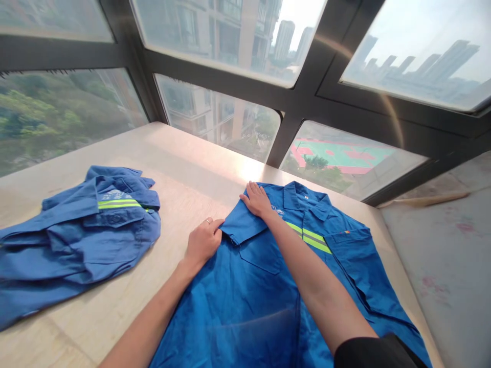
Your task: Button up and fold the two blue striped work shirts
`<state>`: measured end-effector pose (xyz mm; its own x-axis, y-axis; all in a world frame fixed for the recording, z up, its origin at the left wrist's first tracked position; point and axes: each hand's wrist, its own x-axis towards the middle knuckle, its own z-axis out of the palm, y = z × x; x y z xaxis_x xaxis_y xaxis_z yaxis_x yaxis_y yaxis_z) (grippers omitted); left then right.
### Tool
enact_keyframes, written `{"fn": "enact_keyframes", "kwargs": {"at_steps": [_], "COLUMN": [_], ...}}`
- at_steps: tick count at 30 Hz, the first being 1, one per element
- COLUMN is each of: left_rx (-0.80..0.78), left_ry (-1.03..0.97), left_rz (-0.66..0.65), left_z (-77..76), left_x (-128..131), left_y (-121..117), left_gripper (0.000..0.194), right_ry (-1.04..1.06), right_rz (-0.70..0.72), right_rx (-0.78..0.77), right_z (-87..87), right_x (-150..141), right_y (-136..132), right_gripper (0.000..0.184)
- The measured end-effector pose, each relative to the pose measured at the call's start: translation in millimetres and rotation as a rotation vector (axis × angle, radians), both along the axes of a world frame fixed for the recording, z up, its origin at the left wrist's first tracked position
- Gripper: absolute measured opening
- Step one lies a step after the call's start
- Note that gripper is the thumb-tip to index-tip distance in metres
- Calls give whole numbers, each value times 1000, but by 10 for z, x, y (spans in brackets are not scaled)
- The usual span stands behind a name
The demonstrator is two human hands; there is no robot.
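Note:
A blue work shirt [253, 291] with a yellow-green and grey stripe across the chest lies spread out, its collar toward the window. Its left-hand short sleeve [245, 222] is laid inward over the front, above a pocket. My left hand [203, 240], a ring on one finger, is closed on the edge of that sleeve. Across the shirt reaches my right arm, and my right hand [256, 198] rests flat on the shoulder with its fingers stretched out. The other sleeve [351, 243] lies folded over the right side of the front.
To the left a second blue garment [115, 240] with a similar stripe lies crumpled on the pale stone sill [184, 168]. Dark window frames [230, 69] border the sill at the back. A light wall [445, 255] bounds it on the right.

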<state>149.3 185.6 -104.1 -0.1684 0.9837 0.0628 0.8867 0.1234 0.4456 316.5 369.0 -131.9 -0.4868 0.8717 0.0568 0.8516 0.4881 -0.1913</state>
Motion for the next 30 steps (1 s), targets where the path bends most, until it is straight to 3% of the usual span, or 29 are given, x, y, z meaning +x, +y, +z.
{"fn": "enact_keyframes", "kwargs": {"at_steps": [4,8,12,14,17,19,23,26,30], "left_rx": [-1,-25,27,131,195,135,-22,-10,39], "left_ry": [38,42,108,161,226,269,330,332,326], "left_rz": [21,35,37,-54,-326,-442,-417,-399,-387], "left_z": [-3,11,131,210,248,184,-68,-200,-240], "left_x": [-16,-59,-23,74,301,448,564,526,490], "left_y": [10,12,33,93,280,444,681,713,693], "left_gripper": [42,39,38,41,52,60,78,81,81], "right_ry": [-4,-27,-41,-38,-29,-27,-9,10,16], "right_rz": [-156,-152,-153,-163,-169,-163,-153,-146,-113], "right_rx": [59,2,-26,-15,-4,-4,19,24,10], "right_z": [-33,-51,-64,-66,-61,-52,-35,-32,-40], "right_x": [15,21,18,11,3,4,14,25,79], "right_y": [9,45,58,53,40,32,24,34,72], "right_gripper": [69,72,74,73,72,71,71,71,73]}}
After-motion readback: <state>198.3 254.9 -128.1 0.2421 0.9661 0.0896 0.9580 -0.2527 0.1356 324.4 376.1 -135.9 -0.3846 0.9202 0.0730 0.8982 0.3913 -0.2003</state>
